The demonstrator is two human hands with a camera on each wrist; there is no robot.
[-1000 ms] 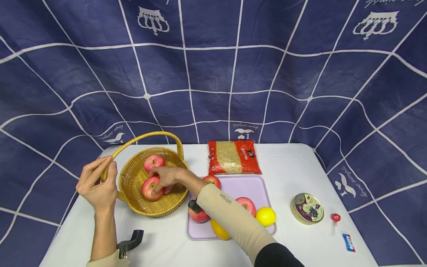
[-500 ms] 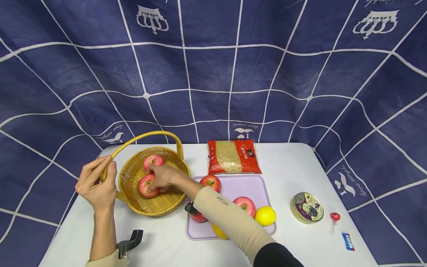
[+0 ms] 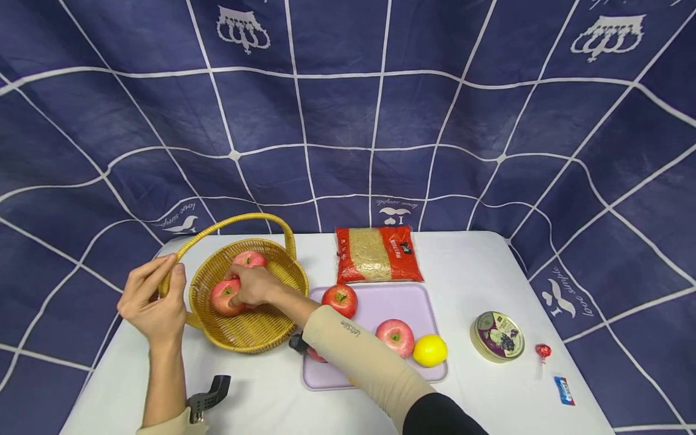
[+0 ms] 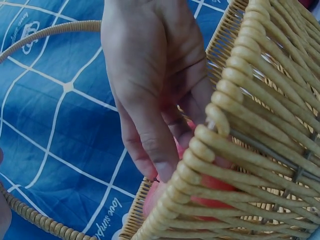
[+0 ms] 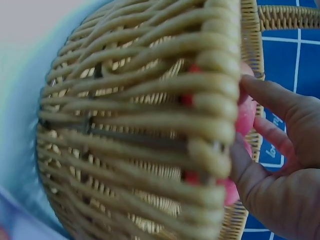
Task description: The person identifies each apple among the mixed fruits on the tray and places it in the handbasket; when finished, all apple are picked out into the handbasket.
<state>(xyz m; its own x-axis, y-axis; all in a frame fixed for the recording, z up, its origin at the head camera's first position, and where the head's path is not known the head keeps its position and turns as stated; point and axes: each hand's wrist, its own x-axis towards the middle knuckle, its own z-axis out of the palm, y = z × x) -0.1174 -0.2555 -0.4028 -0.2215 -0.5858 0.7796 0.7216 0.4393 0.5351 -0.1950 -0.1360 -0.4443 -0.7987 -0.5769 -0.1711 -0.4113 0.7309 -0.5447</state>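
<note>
A woven basket point(image 3: 244, 339) stands at the table's left, with two red apples in it. My left hand point(image 3: 156, 305) grips its arched handle point(image 3: 239, 219) on the near left side. Reaching in from the right, my right hand point(image 3: 254, 286) holds the nearer apple point(image 3: 222, 300) between thumb and fingers. Just behind it lies the other apple point(image 3: 250, 258), partly covered by that hand. From the left wrist, the right hand point(image 4: 145, 90) shows over the rim, fingertips at an apple. In the right wrist view, the basket wall point(image 5: 145, 110) hides much of the fruit.
A lilac tray point(image 3: 370, 302) holds apples point(image 3: 394, 337) and a lemon point(image 3: 430, 350); my right sleeve point(image 3: 364, 362) covers part of it. Behind lies a red-edged food packet point(image 3: 377, 254). A round tin point(image 3: 497, 336), a lollipop point(image 3: 542, 350) and a small wrapped sweet point(image 3: 564, 391) sit right.
My right hand has moved left inside the basket, and the nearer apple has shifted left with it. The left hand stays on the handle.
</note>
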